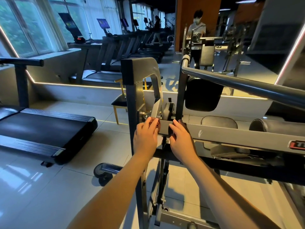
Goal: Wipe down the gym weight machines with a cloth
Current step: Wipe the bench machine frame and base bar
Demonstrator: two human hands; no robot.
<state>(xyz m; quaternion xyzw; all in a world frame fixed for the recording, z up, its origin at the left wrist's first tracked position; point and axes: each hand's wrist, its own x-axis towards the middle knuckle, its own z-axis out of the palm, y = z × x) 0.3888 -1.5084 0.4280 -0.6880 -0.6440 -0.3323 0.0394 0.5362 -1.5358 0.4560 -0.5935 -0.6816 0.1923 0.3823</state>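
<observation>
A grey weight machine (231,134) with black pads stands in front of me. Its horizontal grey beam runs from the centre to the right. My left hand (146,135) grips a bunched reddish-brown cloth (152,123) and presses it against the beam's left end, by the pivot bracket. My right hand (180,138) holds the beam just to the right, its fingers curled over the top edge; a dark patch under the fingertips is unclear.
A black treadmill (42,128) lies at the left, with more treadmills along the windows behind. A wooden chair (119,103) stands beyond the machine's upright post (132,103). A wall mirror (206,38) reflects a person and equipment. A small wheel (103,172) sits on the tiled floor.
</observation>
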